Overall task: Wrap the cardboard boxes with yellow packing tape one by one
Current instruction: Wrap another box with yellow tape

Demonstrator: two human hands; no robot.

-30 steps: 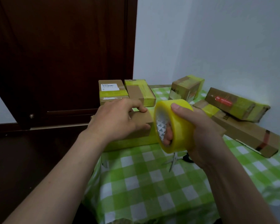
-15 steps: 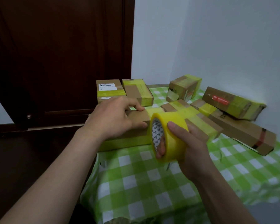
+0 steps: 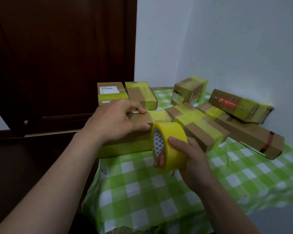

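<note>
While the left hand (image 3: 115, 122) grips the long cardboard box (image 3: 139, 135) from above, fingers curled over its far top edge and thumb pressed on the near edge, the right hand (image 3: 191, 159) holds the tape roll (image 3: 169, 130) against the box's right end. The thumb lies across the roll's yellow outer face and the fingers pass through the core, their tips showing at its lower rim. The roll stands on edge with its printed core facing left. The box lies at the left edge of the green-checked tablecloth (image 3: 142, 191); it is closed, with a yellow strip along its front face and a yellow band over its top just above the roll. Whether that band joins the roll cannot be told. Behind it sit the labelled box (image 3: 110, 93) and, touching its right side, the narrow box (image 3: 140, 95), both closed and banded in yellow. To the right the diagonal box (image 3: 198, 125) lies beside the roll, with the cube box (image 3: 189, 90) behind it. Farther right the flat box (image 3: 249, 132) carries the red-labelled box (image 3: 238, 105), which leans at the wall (image 3: 227, 48). All are shut, so their contents stay hidden. A dark door (image 3: 57, 56) stands to the left.
</note>
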